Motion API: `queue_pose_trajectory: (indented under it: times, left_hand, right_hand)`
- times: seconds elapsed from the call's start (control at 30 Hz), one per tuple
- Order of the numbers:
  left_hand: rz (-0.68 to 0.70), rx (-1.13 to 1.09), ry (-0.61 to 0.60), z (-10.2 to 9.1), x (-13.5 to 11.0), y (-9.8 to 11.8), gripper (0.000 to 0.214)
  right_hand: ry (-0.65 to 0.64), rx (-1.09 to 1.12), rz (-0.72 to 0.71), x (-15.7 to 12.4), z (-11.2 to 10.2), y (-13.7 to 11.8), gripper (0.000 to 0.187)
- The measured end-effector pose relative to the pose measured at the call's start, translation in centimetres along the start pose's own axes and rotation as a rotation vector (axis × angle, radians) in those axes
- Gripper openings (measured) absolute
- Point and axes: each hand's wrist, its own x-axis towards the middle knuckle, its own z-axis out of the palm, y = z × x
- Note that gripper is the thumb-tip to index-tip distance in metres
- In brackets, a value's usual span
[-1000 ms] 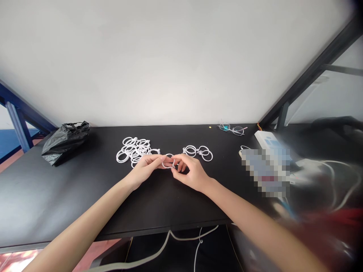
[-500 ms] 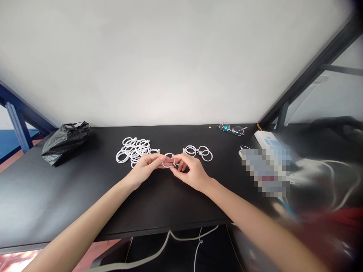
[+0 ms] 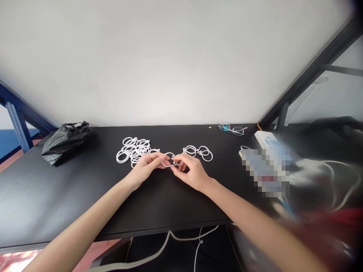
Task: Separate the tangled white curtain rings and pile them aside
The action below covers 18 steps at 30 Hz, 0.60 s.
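Pinching a white ring (image 3: 168, 160) from both sides, the left hand (image 3: 144, 168) holds its near-left edge between thumb and forefinger, and the right hand (image 3: 193, 174) closes thumb and fingertips on the opposite edge. Both grips are closed on that one ring. Whether a second small piece sits under the right fingertips is too fine to tell.

The ring hangs just above the black table (image 3: 85, 196), immediately right of the pile of loose rings (image 3: 133, 149). Compared with half a second ago it has tipped up a little, so more of its far arc shows above the fingers. The right fingertips have crept slightly toward the pile, and neither wrist nor forearm has shifted. I judge this to be fine finger work on a ring already in hand: nothing has been set down and nothing new picked up.

Farther right of the pile, beyond the hands, lies a short row of linked rings (image 3: 198, 152), apart from both hands. Well right of the pile, by the wall, rest a pair of glasses (image 3: 232, 129) and a white power strip (image 3: 266, 139). Well left of the pile sits a crumpled black bag (image 3: 65, 141).
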Motion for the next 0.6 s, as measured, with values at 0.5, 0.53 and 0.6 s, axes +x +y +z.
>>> queue_pose_trajectory:
  times: [0.5,0.53,0.6]
  left_hand:
    - [0.015,0.11,0.01,0.5,-0.06,0.61,0.039]
    - [0.017,0.114,0.004,0.53,-0.06,0.61,0.039]
    - [0.017,0.118,-0.008,0.57,-0.07,0.63,0.039]
  right_hand:
    - [0.001,0.002,-0.019,-0.05,0.04,0.06,0.014]
    - [-0.001,0.001,-0.017,-0.06,0.04,0.03,0.013]
    - [-0.004,0.0,-0.011,-0.08,0.05,-0.03,0.013]
